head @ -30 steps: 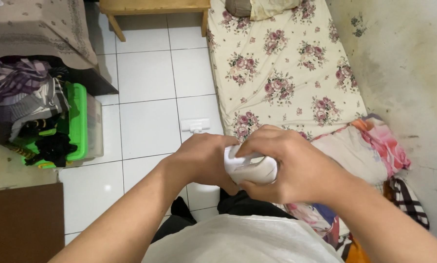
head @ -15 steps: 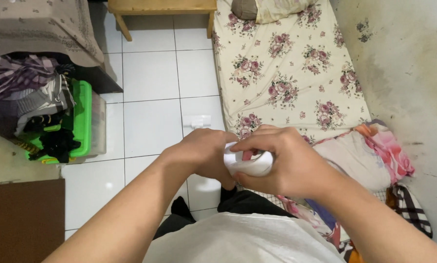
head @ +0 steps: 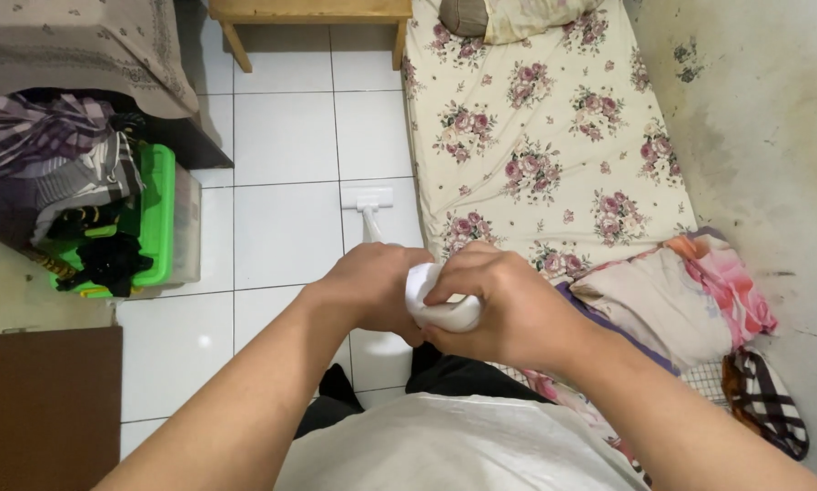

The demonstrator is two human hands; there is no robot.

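White handle (head: 440, 305) of a floor-cleaning tool sits clamped between both hands in front of the person's chest, in the head view, the only one. The left hand (head: 372, 289) is clenched around its left side and the right hand (head: 499, 305) wraps over the top and right, fingers curled down on it, so only a small rounded patch of white plastic shows between them. A thin white shaft (head: 371, 227) runs from the hands down to a flat rectangular cleaning head (head: 367, 197) lying on the white tiled floor (head: 281, 145), just beside the edge of the mattress (head: 536, 127), which wears a cream sheet with rose prints. On the near end of the mattress lies a crumpled pink and white blanket (head: 672, 291), close by the right forearm. To the left, well apart from the hands, a green plastic box (head: 158, 218) is stacked with dark clothes (head: 72, 182). A wooden bench (head: 308, 14) stands at the far end of the floor, and a stained wall (head: 763, 136) borders the mattress on the right.
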